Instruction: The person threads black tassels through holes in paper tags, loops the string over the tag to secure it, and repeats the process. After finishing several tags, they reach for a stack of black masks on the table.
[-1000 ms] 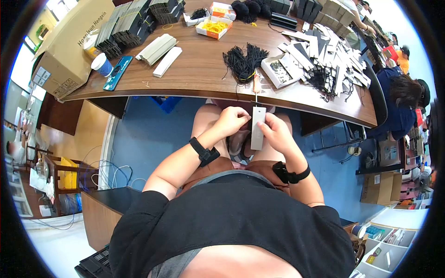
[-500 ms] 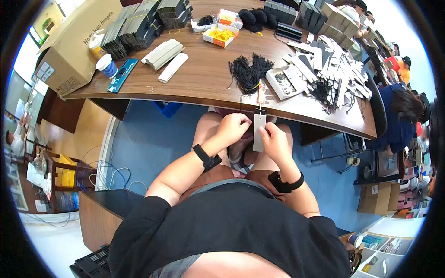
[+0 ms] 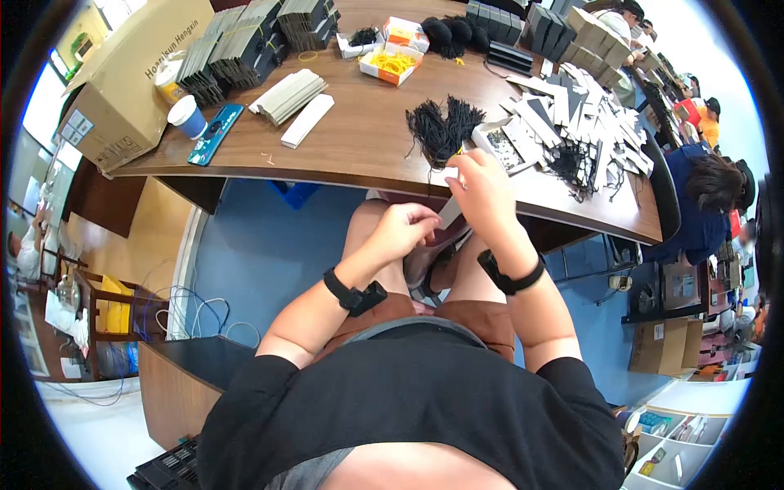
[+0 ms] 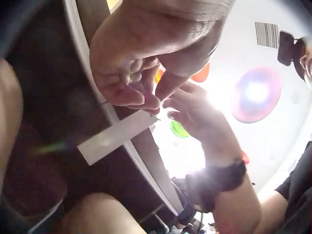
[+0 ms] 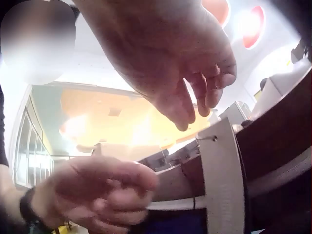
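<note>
A narrow white tag (image 3: 448,214) hangs tilted over my lap, between my two hands. My left hand (image 3: 406,229) is curled beside its lower end. In the left wrist view, the left hand (image 4: 136,92) pinches its fingertips together right at one end of the tag (image 4: 114,137). My right hand (image 3: 478,189) is raised to the table's front edge, next to a bundle of black strings (image 3: 437,126). In the right wrist view, the right hand (image 5: 190,83) hangs its fingers loosely curled above the tag (image 5: 224,180), with nothing seen in them. A thin string runs through the tag's hole.
The brown table (image 3: 359,151) carries a heap of grey and white tags (image 3: 580,114), a small box of tags (image 3: 502,143), a paper cup (image 3: 188,117), a phone (image 3: 214,133) and a cardboard box (image 3: 122,82). Other people (image 3: 706,188) sit at the right.
My right hand has left the tag and risen from my lap to the table edge by the black strings. The tag has tipped over and stays at my left hand.
</note>
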### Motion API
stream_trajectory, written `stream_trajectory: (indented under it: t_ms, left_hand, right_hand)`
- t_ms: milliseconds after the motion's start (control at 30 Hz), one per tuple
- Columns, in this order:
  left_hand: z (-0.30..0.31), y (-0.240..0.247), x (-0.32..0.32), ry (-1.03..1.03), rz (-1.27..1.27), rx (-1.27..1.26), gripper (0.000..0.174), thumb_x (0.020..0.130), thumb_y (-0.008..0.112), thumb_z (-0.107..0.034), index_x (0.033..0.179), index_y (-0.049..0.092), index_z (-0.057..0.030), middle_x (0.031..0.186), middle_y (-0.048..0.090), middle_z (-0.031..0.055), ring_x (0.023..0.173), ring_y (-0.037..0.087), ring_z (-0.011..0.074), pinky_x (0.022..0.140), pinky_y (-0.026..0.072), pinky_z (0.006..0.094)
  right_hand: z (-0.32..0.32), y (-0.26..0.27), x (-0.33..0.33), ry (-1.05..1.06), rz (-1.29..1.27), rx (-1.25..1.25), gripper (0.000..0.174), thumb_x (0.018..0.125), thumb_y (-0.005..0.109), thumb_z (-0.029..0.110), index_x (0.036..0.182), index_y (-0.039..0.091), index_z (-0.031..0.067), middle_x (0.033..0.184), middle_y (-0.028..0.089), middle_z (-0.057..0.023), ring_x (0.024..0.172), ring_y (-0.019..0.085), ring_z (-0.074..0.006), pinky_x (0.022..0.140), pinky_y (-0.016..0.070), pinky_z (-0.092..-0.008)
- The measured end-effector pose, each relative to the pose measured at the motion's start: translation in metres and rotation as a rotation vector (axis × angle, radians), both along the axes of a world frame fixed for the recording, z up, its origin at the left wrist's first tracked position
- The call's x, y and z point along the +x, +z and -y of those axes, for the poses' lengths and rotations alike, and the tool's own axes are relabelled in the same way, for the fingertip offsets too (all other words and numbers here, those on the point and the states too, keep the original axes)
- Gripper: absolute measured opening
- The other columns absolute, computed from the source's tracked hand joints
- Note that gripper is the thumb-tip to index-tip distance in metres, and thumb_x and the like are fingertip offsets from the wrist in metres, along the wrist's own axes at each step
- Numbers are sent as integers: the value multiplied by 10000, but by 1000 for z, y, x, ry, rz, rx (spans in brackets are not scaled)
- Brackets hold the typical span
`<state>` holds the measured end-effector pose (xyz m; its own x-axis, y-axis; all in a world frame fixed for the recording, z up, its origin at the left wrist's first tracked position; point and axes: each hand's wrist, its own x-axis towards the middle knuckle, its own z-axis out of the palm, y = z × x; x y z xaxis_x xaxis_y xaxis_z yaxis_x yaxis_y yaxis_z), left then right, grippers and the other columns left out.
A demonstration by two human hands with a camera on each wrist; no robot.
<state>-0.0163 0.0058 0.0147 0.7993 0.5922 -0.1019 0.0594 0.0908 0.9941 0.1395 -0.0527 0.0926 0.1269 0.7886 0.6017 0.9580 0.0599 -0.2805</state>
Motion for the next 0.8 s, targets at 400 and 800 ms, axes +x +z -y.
stream_trajectory:
  t_ms: [400, 800]
  left_hand:
    - [4, 6, -7, -77, 129, -464, 315, 946, 472, -263, 1016, 610, 12, 863, 645, 71, 753, 606, 135, 666, 489, 256]
    - [-10, 12, 22, -108, 366, -1009, 253, 938, 457, -181, 1069, 572, 2, 943, 652, 113, 803, 636, 193, 691, 540, 296]
  right_hand:
    - [6, 9, -10, -8, -54, 108, 57, 733, 633, 66, 742, 577, 70, 746, 544, -87, 738, 560, -289, 645, 454, -376]
    - [89, -31, -55, 129, -372, -224, 71, 738, 646, 102, 736, 581, 73, 719, 568, -88, 680, 594, -284, 599, 484, -376]
